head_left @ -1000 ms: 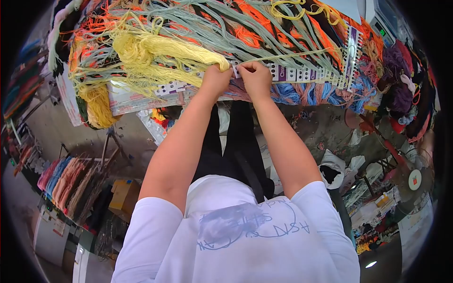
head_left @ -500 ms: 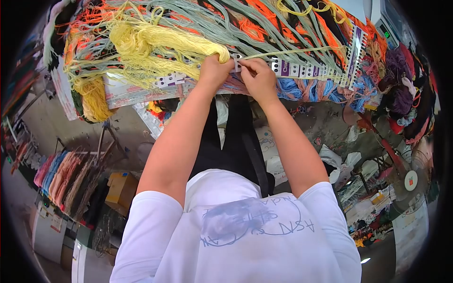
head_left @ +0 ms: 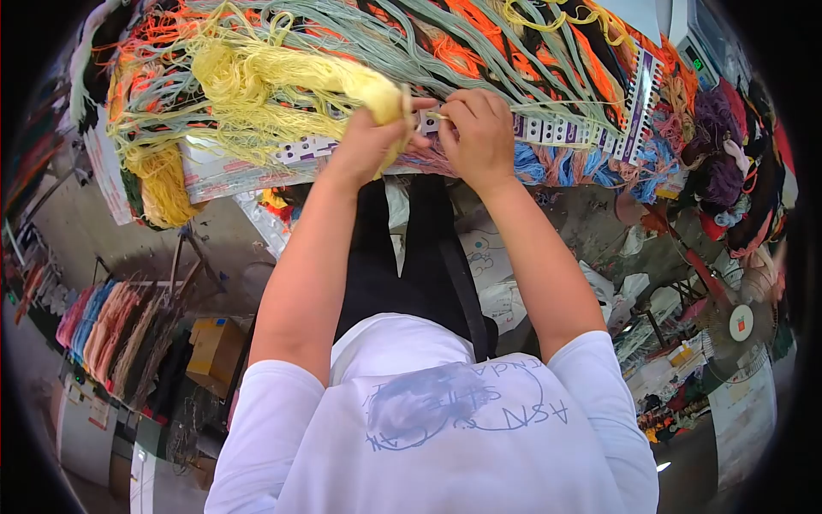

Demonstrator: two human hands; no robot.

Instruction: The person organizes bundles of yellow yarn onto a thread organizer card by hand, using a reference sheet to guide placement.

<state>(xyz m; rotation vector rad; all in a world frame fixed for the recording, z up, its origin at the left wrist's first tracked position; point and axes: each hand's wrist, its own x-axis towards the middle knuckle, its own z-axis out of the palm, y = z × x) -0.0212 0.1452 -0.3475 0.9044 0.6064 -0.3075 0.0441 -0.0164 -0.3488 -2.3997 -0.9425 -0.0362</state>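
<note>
As I look down from my head camera, the yellow hank point(head_left: 300, 73) lies on the bench point(head_left: 224, 180), its long axis running from the upper left, slightly downward, to the right. Its bunched end points right, into my left hand point(head_left: 368, 144), which grasps it with some fingers stretched out and blurred; looser strands trail leftward. My right hand point(head_left: 481, 141) is just beside, its fingers bent inward near the gap between my hands; whether they pinch a thin strand, I cannot tell. Grey-green yarn point(head_left: 342, 38) spreads beyond, and a punched card strip point(head_left: 552, 131) runs sideways near my right hand.
</note>
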